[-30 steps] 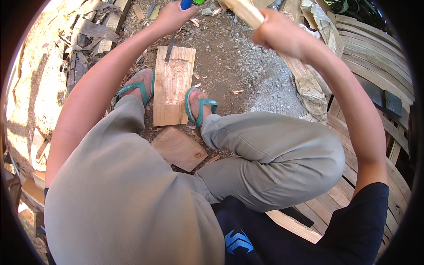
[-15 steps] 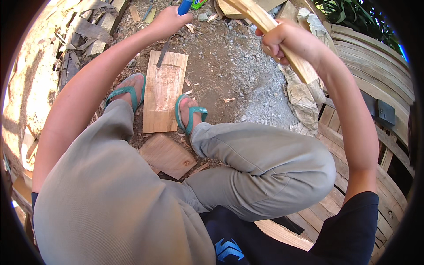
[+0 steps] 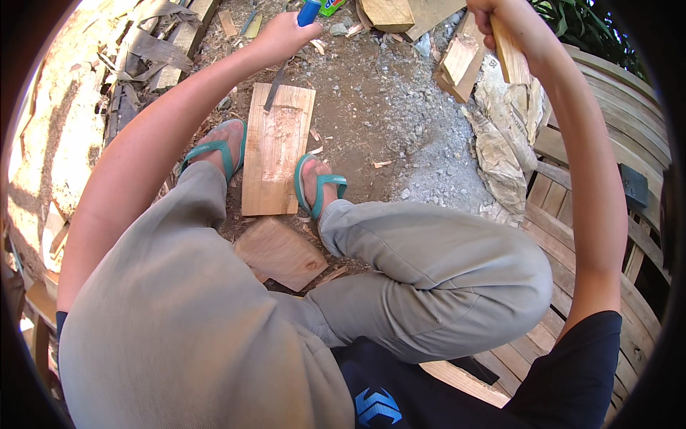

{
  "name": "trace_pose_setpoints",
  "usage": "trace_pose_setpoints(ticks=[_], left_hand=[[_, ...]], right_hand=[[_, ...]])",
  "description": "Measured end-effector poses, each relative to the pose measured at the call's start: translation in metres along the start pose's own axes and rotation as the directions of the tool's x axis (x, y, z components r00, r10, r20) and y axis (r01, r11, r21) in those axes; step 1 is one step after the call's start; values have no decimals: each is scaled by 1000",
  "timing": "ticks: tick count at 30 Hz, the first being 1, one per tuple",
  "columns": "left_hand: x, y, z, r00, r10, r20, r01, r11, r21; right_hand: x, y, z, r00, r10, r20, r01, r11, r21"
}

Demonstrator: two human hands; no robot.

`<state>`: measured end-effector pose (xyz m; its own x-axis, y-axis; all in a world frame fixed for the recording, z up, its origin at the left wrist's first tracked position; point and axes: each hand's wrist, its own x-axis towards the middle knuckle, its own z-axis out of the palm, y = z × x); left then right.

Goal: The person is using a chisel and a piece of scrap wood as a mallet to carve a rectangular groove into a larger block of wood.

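Note:
My left hand [image 3: 288, 36], at the top, is closed round the blue handle of a chisel [image 3: 275, 86]. Its thin dark blade slants down, with the tip on the upper part of a wooden board [image 3: 269, 196]. Pale, rough chisel cuts run along the board's middle, and my feet in green flip-flops [image 3: 312, 193] flank it. Up at the top right, my right hand [image 3: 516, 27] grips a thick wooden stick [image 3: 510, 58], raised away from the chisel. The stick's far part is outside the picture.
A brown wood offcut [image 3: 281, 254] lies below the board. Wood blocks [image 3: 386, 14] and crumpled paper sacking [image 3: 496, 154] lie beyond grey gravel [image 3: 429, 168]. To the right is a slatted wooden surface [image 3: 547, 250]; scrap wood [image 3: 171, 53] sits at upper left.
My right hand has swung the wooden stick up and to the right, farther from the chisel. The left hand keeps the chisel on the board. The whole view has shifted slightly.

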<state>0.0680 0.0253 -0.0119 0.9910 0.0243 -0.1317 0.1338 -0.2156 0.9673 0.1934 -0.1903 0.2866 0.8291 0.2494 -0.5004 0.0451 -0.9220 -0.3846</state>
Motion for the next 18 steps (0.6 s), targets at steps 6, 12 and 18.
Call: trace_pose_setpoints(ticks=[6,12,18], left_hand=[[-6,-13,-6,999,-49,7,49,999,15],[0,-6,-1,999,-30,15,30,999,-24],[-5,-11,-5,998,-57,16,57,998,3]], right_hand=[[-54,-22,97,934,91,345,11,959,-283],[-3,-14,20,999,35,-14,-35,999,-37],[-55,-7,94,995,-59,76,67,991,-118]])
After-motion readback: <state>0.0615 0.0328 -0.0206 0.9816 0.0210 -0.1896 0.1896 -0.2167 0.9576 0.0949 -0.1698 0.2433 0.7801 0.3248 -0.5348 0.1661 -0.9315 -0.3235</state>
